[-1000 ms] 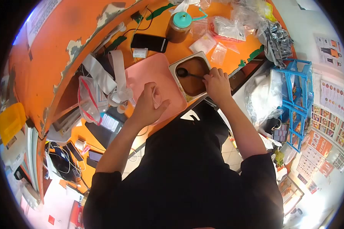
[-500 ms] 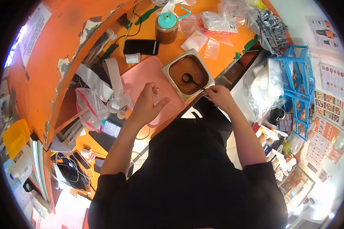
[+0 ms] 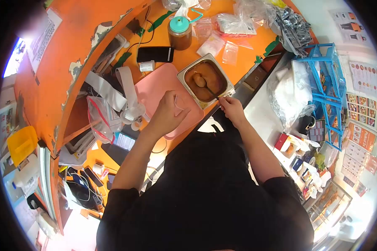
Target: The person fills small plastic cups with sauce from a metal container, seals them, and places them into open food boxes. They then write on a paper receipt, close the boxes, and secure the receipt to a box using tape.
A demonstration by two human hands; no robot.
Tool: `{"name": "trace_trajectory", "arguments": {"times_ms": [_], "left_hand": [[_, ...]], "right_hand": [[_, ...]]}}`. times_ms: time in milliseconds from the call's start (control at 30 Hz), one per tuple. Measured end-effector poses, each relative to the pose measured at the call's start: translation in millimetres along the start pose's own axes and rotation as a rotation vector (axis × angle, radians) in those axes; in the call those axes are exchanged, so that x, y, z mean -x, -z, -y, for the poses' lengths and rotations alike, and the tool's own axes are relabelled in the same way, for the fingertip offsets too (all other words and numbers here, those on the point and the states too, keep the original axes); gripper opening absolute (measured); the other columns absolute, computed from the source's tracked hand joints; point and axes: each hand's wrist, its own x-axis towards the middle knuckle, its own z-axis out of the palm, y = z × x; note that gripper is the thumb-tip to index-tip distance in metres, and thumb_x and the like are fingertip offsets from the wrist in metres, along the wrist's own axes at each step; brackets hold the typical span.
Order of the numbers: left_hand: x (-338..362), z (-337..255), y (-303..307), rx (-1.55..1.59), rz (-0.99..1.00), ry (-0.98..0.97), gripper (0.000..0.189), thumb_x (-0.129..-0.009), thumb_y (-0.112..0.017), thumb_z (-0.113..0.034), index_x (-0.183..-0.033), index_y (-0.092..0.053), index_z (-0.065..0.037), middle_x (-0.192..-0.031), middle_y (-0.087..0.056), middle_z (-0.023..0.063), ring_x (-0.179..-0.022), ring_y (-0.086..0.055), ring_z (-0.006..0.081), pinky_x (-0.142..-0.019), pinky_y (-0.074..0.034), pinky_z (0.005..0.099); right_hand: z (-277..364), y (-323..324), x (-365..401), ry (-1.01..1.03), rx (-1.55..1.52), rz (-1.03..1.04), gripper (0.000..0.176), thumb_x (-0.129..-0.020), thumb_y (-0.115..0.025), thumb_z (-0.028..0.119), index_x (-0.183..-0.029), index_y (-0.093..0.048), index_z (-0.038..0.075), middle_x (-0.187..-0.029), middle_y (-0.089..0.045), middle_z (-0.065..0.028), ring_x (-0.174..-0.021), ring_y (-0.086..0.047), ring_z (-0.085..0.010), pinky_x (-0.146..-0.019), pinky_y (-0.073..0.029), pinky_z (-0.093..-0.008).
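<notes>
My right hand [image 3: 232, 111] grips the handle of a black ladle [image 3: 210, 90]. The ladle's bowl lies in brown sauce [image 3: 207, 71] and looks full of it. That sauce fills part of a square metal pan [image 3: 184, 80], which stands at the right edge of a pink tray [image 3: 151, 83]. Over the tray, my left hand [image 3: 168, 113] is curled round a small clear plastic bag [image 3: 179, 104]; the bag's outline is faint between thumb and fingers.
Behind the pan are a jar with a turquoise lid [image 3: 180, 25], a black phone [image 3: 155, 54] and small clear bags [image 3: 230, 52]. Left of the tray lies a white strip [image 3: 125, 83]. A blue rack [image 3: 324, 83] and plastic wrapping [image 3: 287, 96] are at the right.
The ladle's bowl has shifted slightly left and now looks filled with sauce, where it was dark before. My right hand has moved a little left and down. The left hand keeps its hold.
</notes>
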Motion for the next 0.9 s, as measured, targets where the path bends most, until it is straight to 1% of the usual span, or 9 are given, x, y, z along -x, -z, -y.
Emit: {"name": "trace_trajectory", "arguments": {"times_ms": [67,133,267,367,433,633,667,733,900], "left_hand": [[-5,-1,-2,0.015,0.007,-0.005,0.064,-0.091,-0.083,-0.03,-0.13,-0.043,0.002,-0.119,-0.055,0.0237,-0.111,-0.059,0.04,-0.095,-0.05,0.0481],[-13,-6,-4,0.032,-0.025,-0.011,0.057,-0.093,-0.082,-0.023,-0.128,-0.046,0.003,-0.116,-0.055,0.0184,-0.109,-0.057,0.0302,-0.098,-0.048,0.0416],[-32,-1,-16,0.015,-0.086,-0.041,0.052,-0.093,-0.082,-0.022,-0.125,-0.049,0.002,-0.115,-0.057,0.0165,-0.108,-0.058,0.0281,-0.098,-0.048,0.0402],[-45,-6,-25,0.093,-0.138,-0.029,0.05,-0.093,-0.082,-0.022,-0.123,-0.051,0.001,-0.112,-0.059,0.0138,-0.107,-0.058,0.0262,-0.098,-0.048,0.0395],[-52,-8,-30,0.112,-0.149,-0.047,0.055,-0.092,-0.084,-0.025,-0.126,-0.05,0.001,-0.114,-0.06,0.0185,-0.107,-0.061,0.0325,-0.095,-0.05,0.0432],[-68,-16,-54,0.243,-0.15,-0.039,0.061,-0.091,-0.085,-0.028,-0.131,-0.049,0.002,-0.116,-0.062,0.0205,-0.109,-0.062,0.0347,-0.096,-0.05,0.0442],[-71,-19,-57,0.25,-0.153,-0.038,0.061,-0.091,-0.085,-0.028,-0.131,-0.049,0.002,-0.116,-0.062,0.0205,-0.109,-0.062,0.0347,-0.096,-0.05,0.0442],[-77,-24,-62,0.172,-0.21,-0.136,0.056,-0.095,-0.082,-0.028,-0.131,-0.048,-0.001,-0.113,-0.06,0.0144,-0.108,-0.06,0.0273,-0.095,-0.051,0.0414],[-90,-42,-63,0.188,-0.251,-0.232,0.061,-0.094,-0.082,-0.031,-0.132,-0.047,0.0,-0.112,-0.061,0.016,-0.107,-0.061,0.0295,-0.096,-0.05,0.0425]], "right_hand": [[-6,-2,-1,-0.026,-0.196,0.037,0.036,-0.105,-0.065,0.035,-0.094,-0.076,0.003,-0.07,-0.06,0.0031,-0.059,-0.05,-0.0056,-0.054,-0.039,-0.0251],[-17,-5,-5,0.018,-0.262,0.047,0.034,-0.106,-0.065,0.035,-0.095,-0.075,0.004,-0.069,-0.058,0.0042,-0.058,-0.047,-0.0045,-0.052,-0.036,-0.0238],[-17,-3,-2,0.097,-0.418,0.05,0.028,-0.107,-0.065,0.029,-0.098,-0.072,0.004,-0.073,-0.052,0.0047,-0.057,-0.041,-0.0038,-0.049,-0.03,-0.0216],[-8,7,10,0.15,-0.502,0.057,0.025,-0.107,-0.066,0.026,-0.103,-0.074,0.003,-0.073,-0.052,0.0051,-0.058,-0.041,-0.0034,-0.049,-0.03,-0.021],[2,15,20,0.162,-0.473,0.031,0.024,-0.107,-0.066,0.025,-0.108,-0.075,0.003,-0.074,-0.053,0.0051,-0.058,-0.041,-0.003,-0.049,-0.03,-0.0209],[27,42,48,0.323,-0.442,0.004,0.025,-0.107,-0.066,0.026,-0.109,-0.077,0.003,-0.074,-0.057,0.0052,-0.06,-0.046,-0.002,-0.053,-0.033,-0.0204],[35,44,55,0.358,-0.37,-0.038,0.024,-0.107,-0.067,0.024,-0.11,-0.077,0.003,-0.075,-0.057,0.0056,-0.062,-0.046,-0.0021,-0.054,-0.034,-0.0208],[42,50,61,0.391,-0.332,-0.062,0.024,-0.107,-0.067,0.024,-0.109,-0.077,0.002,-0.076,-0.058,0.0056,-0.064,-0.047,-0.0024,-0.055,-0.035,-0.0213],[54,56,73,0.515,-0.163,-0.165,0.02,-0.106,-0.069,0.018,-0.109,-0.078,0.0,-0.078,-0.061,0.0049,-0.071,-0.052,-0.0036,-0.059,-0.04,-0.023]]}}
